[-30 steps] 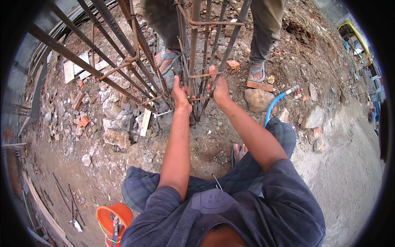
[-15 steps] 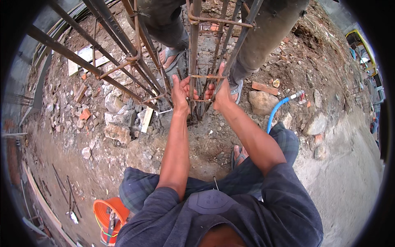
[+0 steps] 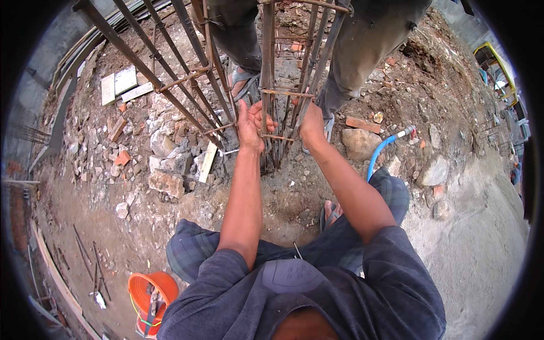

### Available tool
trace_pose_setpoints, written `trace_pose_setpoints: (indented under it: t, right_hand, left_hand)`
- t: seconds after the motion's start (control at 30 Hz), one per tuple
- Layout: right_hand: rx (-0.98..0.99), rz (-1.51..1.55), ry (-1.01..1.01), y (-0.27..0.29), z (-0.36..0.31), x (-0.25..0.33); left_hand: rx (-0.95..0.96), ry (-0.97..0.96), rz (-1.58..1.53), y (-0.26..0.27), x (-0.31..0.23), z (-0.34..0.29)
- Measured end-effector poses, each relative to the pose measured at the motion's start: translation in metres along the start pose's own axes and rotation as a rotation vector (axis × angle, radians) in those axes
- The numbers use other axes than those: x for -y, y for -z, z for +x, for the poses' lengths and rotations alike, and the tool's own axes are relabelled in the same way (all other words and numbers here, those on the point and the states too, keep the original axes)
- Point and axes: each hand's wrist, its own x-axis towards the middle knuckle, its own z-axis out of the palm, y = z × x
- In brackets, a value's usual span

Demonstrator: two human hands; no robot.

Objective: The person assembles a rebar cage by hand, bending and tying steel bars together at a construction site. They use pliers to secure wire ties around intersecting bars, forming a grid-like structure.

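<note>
A rebar cage (image 3: pixel 266 73) of upright steel bars with square rust-brown stirrups stands between my two hands. My left hand (image 3: pixel 250 126) is at the cage's left side, thumb up and fingers apart, reaching behind the front left bar. On the opposite side, my right hand (image 3: pixel 310 123) is closed around the right corner bars; part of its fingers is hidden by the steel. One stirrup (image 3: pixel 287 93) crosses just above hand level and a lower stirrup (image 3: pixel 277 137) crosses near my wrists. The bars' feet meet grey, wet-looking ground.
Another person's legs (image 3: pixel 357 56) stand right behind the cage. More slanting rebar (image 3: pixel 130 62) rises at left. Rubble, a large stone (image 3: pixel 360 143) and a blue hose (image 3: pixel 375 156) lie around. An orange bucket (image 3: pixel 170 286) holding tools stands at lower left.
My right hand has turned and closed more around the right-hand bars; its thumb no longer sticks up as clearly. The slanting bars at left appear shifted rightward in view.
</note>
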Motion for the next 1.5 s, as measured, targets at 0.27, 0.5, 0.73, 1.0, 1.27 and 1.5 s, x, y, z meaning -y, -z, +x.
trace_pose_setpoints:
  t: [0.27,0.5,0.73,1.0,1.27,1.5]
  right_hand:
    - [-0.03,0.463,-0.047,0.001,-0.003,-0.002]
    - [-0.036,0.587,-0.071,-0.006,-0.017,0.014]
    - [-0.001,0.546,-0.17,0.0,-0.002,0.004]
    - [-0.026,0.638,-0.185,-0.005,-0.003,0.006]
    - [-0.011,0.599,-0.169,-0.007,0.002,0.004]
    - [-0.023,0.554,-0.143,-0.008,-0.001,0.003]
  left_hand:
    - [-0.017,-0.081,0.011,-0.019,0.003,-0.007]
    - [0.031,0.023,-0.112,-0.009,-0.003,0.003]
    - [-0.068,0.04,0.027,-0.025,-0.005,0.0]
    - [-0.15,0.017,0.018,-0.029,-0.003,-0.002]
    - [-0.133,-0.014,-0.087,-0.019,0.006,0.007]
    - [-0.161,0.047,-0.082,-0.017,0.004,0.006]
